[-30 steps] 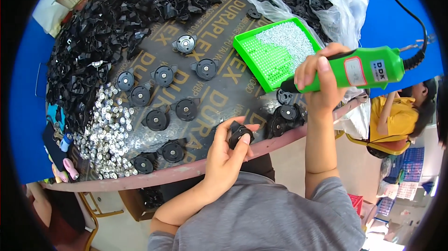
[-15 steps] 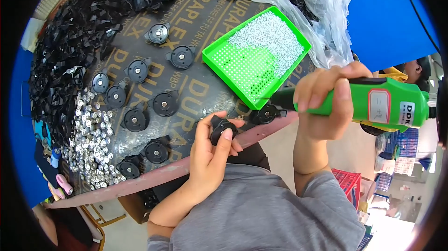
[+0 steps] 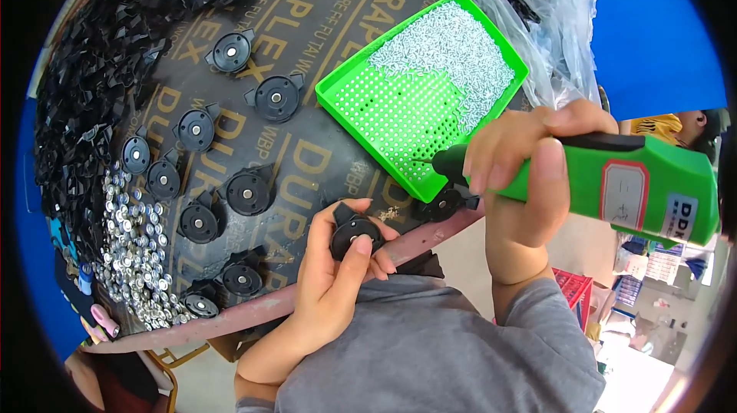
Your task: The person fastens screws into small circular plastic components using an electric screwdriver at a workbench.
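Observation:
My left hand (image 3: 326, 279), near the table's front edge, holds a round black plastic part with side wings (image 3: 347, 235); the thumb presses on its middle. In my right hand (image 3: 526, 163) is a green electric screwdriver (image 3: 581, 175) with a black nose, lying nearly level. Its thin bit points left over the near corner of a green perforated tray (image 3: 384, 121). Small silvery screws (image 3: 453, 41) are heaped in the tray's far part. Another black part (image 3: 444, 204) lies under the screwdriver's nose, beside that corner.
Several black round parts (image 3: 247, 190) with metal centres lie across the table's left half. Small round metal pieces (image 3: 138, 248) are piled near the left edge, below a big heap of black plastic pieces (image 3: 100, 83). Clear plastic sheeting (image 3: 556, 21) lies beyond the tray.
The screwdriver's bit has moved from the tray's near edge to farther in over its floor. My left hand still holds the black part. The whole view has shifted slightly.

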A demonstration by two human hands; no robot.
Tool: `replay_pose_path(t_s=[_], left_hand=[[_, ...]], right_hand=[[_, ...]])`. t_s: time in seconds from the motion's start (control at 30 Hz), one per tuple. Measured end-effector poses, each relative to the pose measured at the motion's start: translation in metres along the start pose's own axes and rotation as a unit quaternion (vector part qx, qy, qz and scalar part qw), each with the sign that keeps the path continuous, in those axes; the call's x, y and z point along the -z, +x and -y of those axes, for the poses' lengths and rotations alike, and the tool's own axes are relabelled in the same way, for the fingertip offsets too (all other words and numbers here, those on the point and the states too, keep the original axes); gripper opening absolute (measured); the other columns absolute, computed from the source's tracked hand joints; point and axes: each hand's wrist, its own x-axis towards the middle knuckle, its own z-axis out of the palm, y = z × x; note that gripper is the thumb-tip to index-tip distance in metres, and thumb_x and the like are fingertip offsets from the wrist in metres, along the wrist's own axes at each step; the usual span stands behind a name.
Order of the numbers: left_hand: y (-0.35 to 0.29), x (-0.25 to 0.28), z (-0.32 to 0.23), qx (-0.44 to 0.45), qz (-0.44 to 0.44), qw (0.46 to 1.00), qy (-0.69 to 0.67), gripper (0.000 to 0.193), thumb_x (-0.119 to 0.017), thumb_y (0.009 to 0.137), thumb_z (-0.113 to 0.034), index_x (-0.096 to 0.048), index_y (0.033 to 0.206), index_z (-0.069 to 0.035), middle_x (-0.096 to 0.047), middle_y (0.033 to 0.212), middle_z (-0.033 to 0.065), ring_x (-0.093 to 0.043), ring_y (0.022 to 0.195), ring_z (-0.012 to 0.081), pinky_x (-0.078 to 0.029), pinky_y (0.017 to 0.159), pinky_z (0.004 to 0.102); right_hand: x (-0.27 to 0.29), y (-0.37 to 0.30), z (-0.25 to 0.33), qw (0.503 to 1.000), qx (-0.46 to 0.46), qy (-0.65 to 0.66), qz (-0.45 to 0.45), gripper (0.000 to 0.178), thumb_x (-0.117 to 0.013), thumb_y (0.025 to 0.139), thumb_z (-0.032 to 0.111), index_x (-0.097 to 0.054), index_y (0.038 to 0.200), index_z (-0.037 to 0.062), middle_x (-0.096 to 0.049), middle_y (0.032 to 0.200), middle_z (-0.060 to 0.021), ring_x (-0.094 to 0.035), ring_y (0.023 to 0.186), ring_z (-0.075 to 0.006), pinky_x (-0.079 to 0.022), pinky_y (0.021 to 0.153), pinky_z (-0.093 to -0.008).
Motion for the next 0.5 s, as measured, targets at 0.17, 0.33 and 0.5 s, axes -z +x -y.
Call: replay_pose_path(t_s=[0.17,0.33,0.5], left_hand=[[0.009,-0.004,-0.003,0.027,0.023,0.999,-0.019,0.036,-0.042,0.1,-0.01,-0.033,0.134,-0.001,-0.058,0.111,0.0123,-0.057,0.08,0.0106,-0.048,0.071,0.024],[0.021,-0.007,-0.004,0.064,0.046,0.996,-0.036,0.037,-0.044,0.099,-0.008,-0.034,0.134,-0.001,-0.06,0.11,0.0111,-0.058,0.083,0.0091,-0.049,0.071,0.0225],[0.022,-0.004,-0.005,0.075,0.048,0.995,-0.053,0.031,-0.045,0.099,-0.006,-0.037,0.128,-0.002,-0.06,0.114,0.0122,-0.059,0.088,0.0094,-0.051,0.073,0.0227]], right_hand=[[0.003,-0.001,0.002,1.0,-0.009,0.011,0.02,0.023,-0.049,0.093,0.018,-0.041,0.109,0.0051,-0.049,0.058,-0.0065,-0.046,0.042,-0.0169,-0.042,0.041,-0.0307],[0.002,-0.003,0.006,1.0,-0.016,-0.003,0.016,0.021,-0.045,0.093,0.017,-0.04,0.11,0.0044,-0.048,0.059,-0.007,-0.046,0.042,-0.017,-0.043,0.043,-0.0301],[0.004,-0.001,0.0,0.998,0.019,0.013,0.064,0.022,-0.043,0.094,0.016,-0.04,0.112,0.0041,-0.048,0.06,-0.0072,-0.046,0.043,-0.017,-0.042,0.043,-0.0302]])
